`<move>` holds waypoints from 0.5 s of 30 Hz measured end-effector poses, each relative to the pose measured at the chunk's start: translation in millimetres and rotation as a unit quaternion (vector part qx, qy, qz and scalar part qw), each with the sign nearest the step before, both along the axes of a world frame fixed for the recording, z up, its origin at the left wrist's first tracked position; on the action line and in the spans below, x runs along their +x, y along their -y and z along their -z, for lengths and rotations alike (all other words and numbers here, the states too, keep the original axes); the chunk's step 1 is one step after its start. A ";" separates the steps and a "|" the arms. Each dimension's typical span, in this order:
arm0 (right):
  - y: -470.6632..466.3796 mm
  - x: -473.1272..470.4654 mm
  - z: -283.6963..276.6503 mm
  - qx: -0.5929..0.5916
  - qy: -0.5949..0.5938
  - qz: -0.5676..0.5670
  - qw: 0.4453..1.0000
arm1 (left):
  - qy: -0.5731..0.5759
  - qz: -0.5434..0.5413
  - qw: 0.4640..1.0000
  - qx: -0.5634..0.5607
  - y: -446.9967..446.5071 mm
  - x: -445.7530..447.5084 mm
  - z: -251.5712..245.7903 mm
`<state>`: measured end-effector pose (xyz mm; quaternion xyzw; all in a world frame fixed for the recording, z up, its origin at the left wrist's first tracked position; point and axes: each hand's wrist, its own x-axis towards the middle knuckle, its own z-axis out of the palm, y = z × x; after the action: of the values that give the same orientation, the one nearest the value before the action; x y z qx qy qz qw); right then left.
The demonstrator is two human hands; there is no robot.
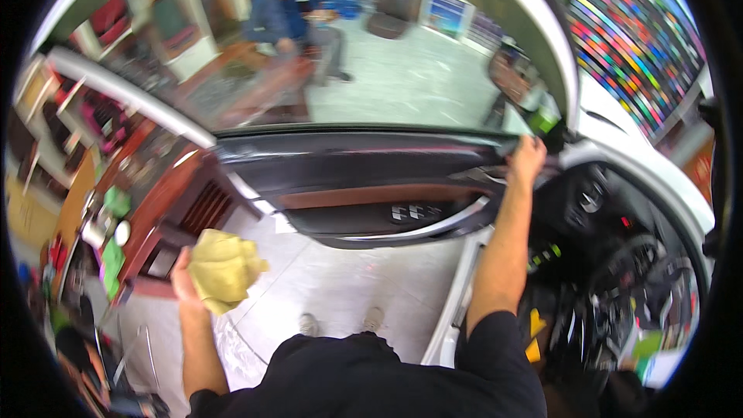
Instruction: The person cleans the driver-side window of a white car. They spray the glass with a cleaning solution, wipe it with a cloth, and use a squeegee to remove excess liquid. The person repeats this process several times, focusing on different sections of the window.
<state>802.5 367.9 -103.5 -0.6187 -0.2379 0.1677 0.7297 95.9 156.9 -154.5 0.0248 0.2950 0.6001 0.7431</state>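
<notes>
My left hand (184, 278) holds a crumpled yellow cloth (225, 270) out to the left, away from the car. My right hand (527, 158) reaches forward to the front corner of the open car door (360, 168), at the lower edge of its window glass (406, 87). Its fingers are partly hidden, and whether they grip anything I cannot tell. Below the window, the dark inner door panel has a brown trim strip, window switches (415, 212) and a silvery pull handle (429, 226).
The steering wheel (633, 249) and dashboard lie to the right. A dark red wooden desk (168, 197) with green cloths stands at the left. Beyond the glass a person (281, 17) sits at a table. Another person (87, 354) is at the lower left. Colourful rolls or samples (633, 40) cover a rack.
</notes>
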 end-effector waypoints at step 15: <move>31.0 -644.8 -49.5 0.024 -0.035 -0.254 0.966 | 0.127 -0.122 0.980 -0.092 111.2 -57.2 15.1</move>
<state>157.6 336.9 -54.1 -0.5139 -0.3658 0.3633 0.6857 38.6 45.7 -169.6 -0.1559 0.2530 0.6549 0.6949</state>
